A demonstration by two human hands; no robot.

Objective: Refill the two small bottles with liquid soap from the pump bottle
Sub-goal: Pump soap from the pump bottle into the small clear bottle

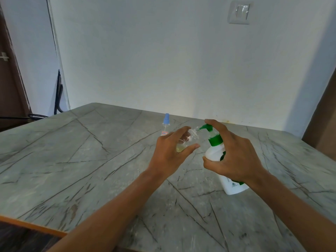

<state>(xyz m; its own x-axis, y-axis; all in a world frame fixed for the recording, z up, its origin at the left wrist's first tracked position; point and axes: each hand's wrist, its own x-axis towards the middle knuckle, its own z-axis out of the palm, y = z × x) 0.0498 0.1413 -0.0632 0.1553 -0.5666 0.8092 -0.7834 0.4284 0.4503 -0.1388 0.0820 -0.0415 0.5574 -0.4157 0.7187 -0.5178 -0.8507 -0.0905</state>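
While the right hand point(238, 157) has its fingers point(216, 125) curled round the pump bottle point(214, 153), index finger on top of the green pump head point(206, 127), the left hand point(171, 153) has its fingers point(190, 147) pinched on the small clear bottle point(189, 136). That bottle is held off the worktop point(91, 151) just left of the pump bottle. It's tilted so its open neck sits right at the spout; I can't tell if they actually touch. There's only a bit of yellowish soap point(180, 148) pooled in its low end, so I'd say I'm early in filling number one.

The second small bottle point(165, 127), blue cap on, stands left of and behind the pump bottle, well apart, so it looks untouched.

What worries me from here:
- That neck is narrow. If the spout drifts as I press, soap runs down the outside and onto the left fingers, and a soapy pinch on clear plastic can slip.
- I'm pressing and steadying with one hand, so a hard push could skid or tip the pump bottle.
- With the little bottle tilted this far, filling it too full means soap comes back out of the mouth.
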